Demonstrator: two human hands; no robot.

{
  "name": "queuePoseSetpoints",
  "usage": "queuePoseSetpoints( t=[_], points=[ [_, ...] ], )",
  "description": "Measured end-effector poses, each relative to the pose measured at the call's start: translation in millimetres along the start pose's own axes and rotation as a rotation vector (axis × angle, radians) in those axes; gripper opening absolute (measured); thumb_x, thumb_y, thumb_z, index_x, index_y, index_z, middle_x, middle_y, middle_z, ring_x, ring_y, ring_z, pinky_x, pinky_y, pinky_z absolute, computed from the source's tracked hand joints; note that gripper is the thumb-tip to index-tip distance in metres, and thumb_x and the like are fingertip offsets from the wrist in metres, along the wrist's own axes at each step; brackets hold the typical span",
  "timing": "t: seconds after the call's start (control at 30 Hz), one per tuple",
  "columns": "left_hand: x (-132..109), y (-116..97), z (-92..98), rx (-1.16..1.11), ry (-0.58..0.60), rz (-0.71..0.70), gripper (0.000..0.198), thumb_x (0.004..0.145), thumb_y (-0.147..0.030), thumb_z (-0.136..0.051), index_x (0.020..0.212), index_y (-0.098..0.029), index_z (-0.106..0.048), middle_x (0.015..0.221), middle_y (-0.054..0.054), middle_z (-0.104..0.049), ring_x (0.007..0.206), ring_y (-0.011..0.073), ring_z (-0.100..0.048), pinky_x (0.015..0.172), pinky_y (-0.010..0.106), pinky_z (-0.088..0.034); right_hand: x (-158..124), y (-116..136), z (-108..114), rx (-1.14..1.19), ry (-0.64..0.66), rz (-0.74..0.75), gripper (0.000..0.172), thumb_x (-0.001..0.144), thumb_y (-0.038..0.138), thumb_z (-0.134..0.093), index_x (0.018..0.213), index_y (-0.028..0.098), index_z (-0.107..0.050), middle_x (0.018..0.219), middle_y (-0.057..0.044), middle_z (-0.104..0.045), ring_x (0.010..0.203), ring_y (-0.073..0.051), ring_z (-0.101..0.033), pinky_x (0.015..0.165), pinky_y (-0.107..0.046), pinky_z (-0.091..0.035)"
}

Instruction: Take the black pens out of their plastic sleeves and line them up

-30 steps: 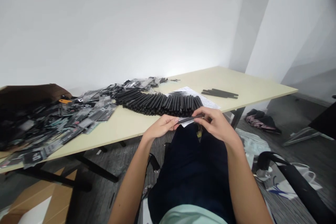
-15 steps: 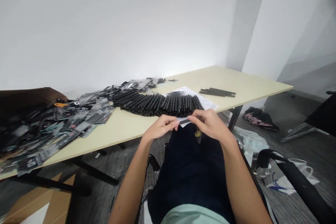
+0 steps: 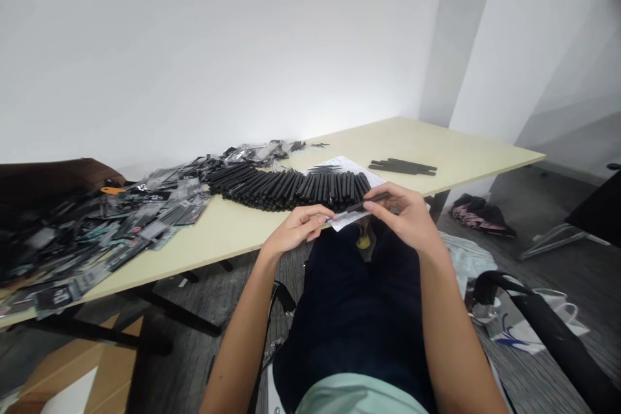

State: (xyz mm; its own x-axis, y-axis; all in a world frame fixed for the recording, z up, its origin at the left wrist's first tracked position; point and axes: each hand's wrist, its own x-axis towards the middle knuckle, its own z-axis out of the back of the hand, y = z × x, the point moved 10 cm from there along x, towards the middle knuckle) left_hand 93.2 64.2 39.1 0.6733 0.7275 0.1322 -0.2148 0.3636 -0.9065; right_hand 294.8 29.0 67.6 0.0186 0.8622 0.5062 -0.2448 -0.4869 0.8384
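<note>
Over my lap at the table's front edge, my right hand pinches a slim black pen-like stick between thumb and fingers, its far end rising to the right. My left hand is closed with its fingertips on a thin piece at the stick's left end. Whether that piece is joined to the stick is too small to tell. Just beyond my hands a long row of black pen-like sticks lies packed side by side. Under its right part is a white printed sheet, with several thin dark pieces behind the row.
Packets and flat plastic sleeves cover the left of the pale table. Several longer black sticks lie at the right. A cardboard box stands on the floor, lower left. A chair armrest and a white paper bag are at the right.
My right hand has moved up and to the right, tilting the black stick, and the gap between my hands has widened. A thin piece now shows at my left fingertips.
</note>
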Motion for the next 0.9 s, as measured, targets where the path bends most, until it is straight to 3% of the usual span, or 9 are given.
queuePoseSetpoints(
  t=[0.13, 0.3, 0.43, 0.53, 0.63, 0.77, 0.9],
  points=[
    [-0.2, 0.1, 0.9, 0.008, -0.021, -0.009, 0.041, 0.101, -0.050, -0.058, 0.106, -0.011, -0.070, 0.055, -0.006, -0.043, 0.049, 0.0082, -0.035, 0.051, 0.022, -0.026, 2.0, -4.8, 9.1, 0.117, -0.092, -0.009, 0.033, 0.089, 0.054, -0.074, 0.094, 0.021, -0.068, 0.075, -0.003, -0.067, 0.061, -0.016, -0.058, 0.057, -0.029, -0.047],
    [0.1, -2.7, -0.4, 0.025, -0.016, -0.020, 0.038, 0.101, -0.049, -0.059, 0.103, -0.012, -0.069, 0.054, -0.007, -0.042, 0.049, 0.0077, -0.034, 0.052, 0.021, -0.027, 3.4, -5.2, 16.9, 0.257, -0.179, 0.027, 0.033, 0.103, 0.054, -0.053, 0.093, 0.023, -0.054, 0.095, -0.005, -0.069, 0.070, -0.015, -0.063, 0.064, -0.029, -0.050],
    [-0.2, -3.2, 0.3, 0.034, -0.032, -0.007, 0.038, 0.098, -0.050, -0.062, 0.101, -0.012, -0.068, 0.056, -0.006, -0.043, 0.050, 0.0079, -0.035, 0.051, 0.021, -0.027, 3.8, -0.4, 6.3, 0.111, -0.060, 0.027, 0.031, 0.105, 0.053, -0.049, 0.095, 0.024, -0.054, 0.077, 0.000, -0.061, 0.061, -0.014, -0.053, 0.060, -0.028, -0.043],
    [-0.2, -1.8, -0.1, 0.041, -0.034, 0.010, 0.039, 0.096, -0.051, -0.065, 0.100, -0.012, -0.068, 0.060, -0.005, -0.045, 0.052, 0.0081, -0.038, 0.050, 0.021, -0.027, 1.7, 3.5, -14.7, -0.101, 0.129, 0.018, 0.030, 0.102, 0.049, -0.055, 0.095, 0.021, -0.066, 0.077, -0.002, -0.065, 0.070, -0.018, -0.057, 0.063, -0.029, -0.043],
    [0.1, -1.9, 0.5, 0.061, -0.041, 0.014, 0.038, 0.095, -0.050, -0.066, 0.099, -0.012, -0.070, 0.063, -0.004, -0.049, 0.054, 0.0086, -0.041, 0.052, 0.021, -0.030, -1.5, 3.5, -35.1, -0.178, 0.268, -0.006, 0.025, 0.100, 0.041, -0.058, 0.094, 0.020, -0.070, 0.073, -0.001, -0.067, 0.063, -0.017, -0.057, 0.060, -0.029, -0.042],
    [0.2, -3.5, 1.8, 0.115, -0.053, 0.010, 0.038, 0.094, -0.049, -0.067, 0.095, -0.011, -0.072, 0.068, -0.001, -0.056, 0.057, 0.0093, -0.044, 0.055, 0.021, -0.034, -1.1, 8.3, -47.4, -0.215, 0.284, 0.030, 0.024, 0.100, 0.034, -0.057, 0.086, 0.019, -0.069, 0.066, 0.001, -0.064, 0.057, -0.014, -0.053, 0.058, -0.028, -0.038],
    [-0.5, -2.2, 3.4, 0.110, -0.066, 0.016, 0.037, 0.092, -0.048, -0.069, 0.096, -0.012, -0.072, 0.071, -0.001, -0.058, 0.059, 0.0095, -0.048, 0.056, 0.021, -0.037, -0.1, 9.1, -51.1, -0.243, 0.284, 0.046, 0.034, 0.101, 0.034, -0.055, 0.072, 0.019, -0.062, 0.062, 0.001, -0.062, 0.055, -0.013, -0.051, 0.058, -0.028, -0.035]
  ],
)
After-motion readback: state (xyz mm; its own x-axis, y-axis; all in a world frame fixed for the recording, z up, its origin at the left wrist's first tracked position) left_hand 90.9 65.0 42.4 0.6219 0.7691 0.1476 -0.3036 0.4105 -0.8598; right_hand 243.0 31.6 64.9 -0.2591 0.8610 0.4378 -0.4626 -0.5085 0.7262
